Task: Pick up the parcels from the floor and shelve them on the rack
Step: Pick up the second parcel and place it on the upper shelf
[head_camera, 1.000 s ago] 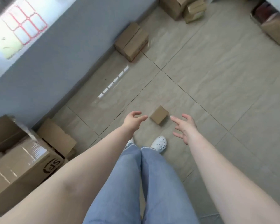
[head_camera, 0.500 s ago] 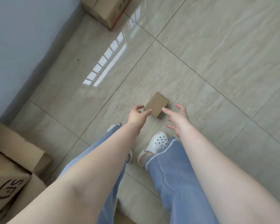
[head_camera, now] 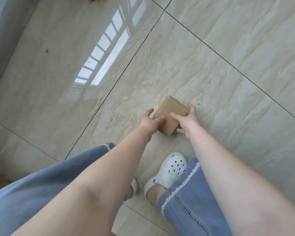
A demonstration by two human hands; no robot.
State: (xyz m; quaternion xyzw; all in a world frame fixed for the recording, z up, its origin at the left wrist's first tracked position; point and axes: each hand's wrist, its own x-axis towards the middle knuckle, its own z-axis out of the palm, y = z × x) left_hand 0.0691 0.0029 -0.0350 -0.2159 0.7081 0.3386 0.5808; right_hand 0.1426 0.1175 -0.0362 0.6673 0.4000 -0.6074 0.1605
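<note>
Nearest the camera two bare forearms reach down and forward over blue jeans (head_camera: 186, 200) with frayed hems, and a white perforated clog (head_camera: 169, 169) stands on the floor tile between them, a second white shoe (head_camera: 134, 186) mostly hidden behind the left forearm. Beyond the shoes both hands meet at a small brown cardboard parcel (head_camera: 171, 114) lying flat on the floor. The left hand (head_camera: 150, 120) is partly spread, thumb lying along the parcel's left edge and fingers laid on its near left corner. The right hand (head_camera: 187, 122) is spread wide, index finger resting across the top face, another finger curled round the far right corner and the lower fingers splayed off the near right edge; whether either hand grips firmly cannot be told. The parcel sits on the glossy beige tiled floor (head_camera: 237, 68), just right of a dark grout line. Further off to the left the tiles carry a bright window reflection (head_camera: 104, 55), and a grey wall (head_camera: 5, 26) rises at the far left
</note>
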